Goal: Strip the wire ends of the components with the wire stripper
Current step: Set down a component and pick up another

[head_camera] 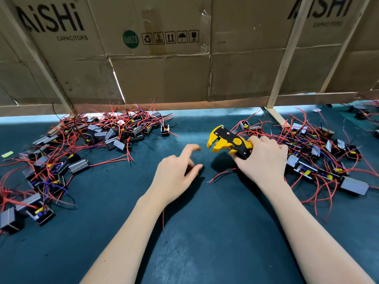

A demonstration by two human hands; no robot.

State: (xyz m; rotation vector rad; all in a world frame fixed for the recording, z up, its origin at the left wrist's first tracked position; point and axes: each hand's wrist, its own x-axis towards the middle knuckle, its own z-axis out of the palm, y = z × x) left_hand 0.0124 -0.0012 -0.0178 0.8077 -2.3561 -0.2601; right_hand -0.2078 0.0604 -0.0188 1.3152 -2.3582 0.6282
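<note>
The right hand [264,160] grips the wire stripper [229,142], nose pointing left; the empty, loose left hand [176,173] is nearest the left pile of components [82,144].

Both forearms bare, no sleeves; left hand [174,173], right hand [264,160] ungloved.

The handles of the wire stripper [227,141] are covered by the right hand [264,160], so their shape cannot be told. The left hand [176,171] has its index fingertip blurred; nothing held can be made out. The left pile of components [82,144] is cut off by the left edge, the right pile of components [320,156] by the right edge. Stripped or unstripped wire ends are too small to tell. A red wire [163,219] is partly hidden under the left forearm.
</note>
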